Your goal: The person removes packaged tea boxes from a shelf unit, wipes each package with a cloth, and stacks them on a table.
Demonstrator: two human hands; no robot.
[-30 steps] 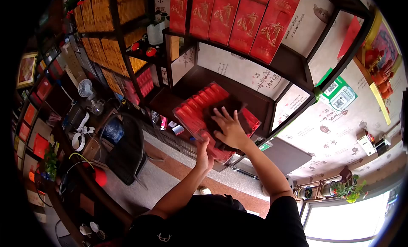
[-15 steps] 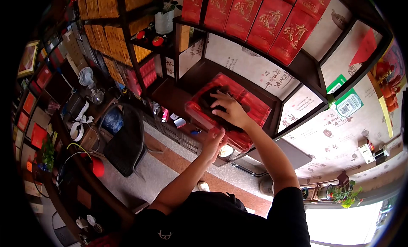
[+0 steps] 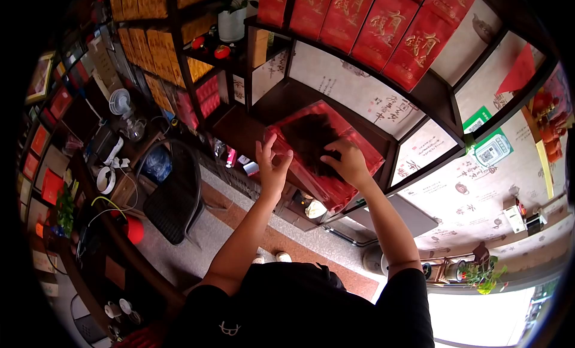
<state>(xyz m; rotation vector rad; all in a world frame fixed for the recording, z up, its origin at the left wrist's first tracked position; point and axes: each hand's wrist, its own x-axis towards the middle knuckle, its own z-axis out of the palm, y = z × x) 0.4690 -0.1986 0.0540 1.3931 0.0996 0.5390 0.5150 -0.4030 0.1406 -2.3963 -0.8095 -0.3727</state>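
A stack of red packages in clear, shiny plastic (image 3: 361, 146) sits on the dark wooden shelf below the wall print. Across its top lies a dark, soft-looking cloth (image 3: 308, 132); its exact kind is hard to make out. My right hand (image 3: 348, 163) is at the cloth's right side, fingers bent and closed on its edge. At the near left corner of the packages, my left hand (image 3: 274, 168) is raised with its fingers apart and nothing in it.
Red boxes with gold characters (image 3: 383, 28) line the shelf above. A black chair (image 3: 171, 198) and a red bucket (image 3: 135, 228) stand to the left. Small items, including a pink bottle (image 3: 231, 157), lie on the ledge beside the packages. A green payment sign (image 3: 492, 147) hangs at right.
My left hand has moved up and left to the packages' corner, its fingers spreading. My right hand has shifted right and down, its fingers curling, uncovering more of the dark cloth.
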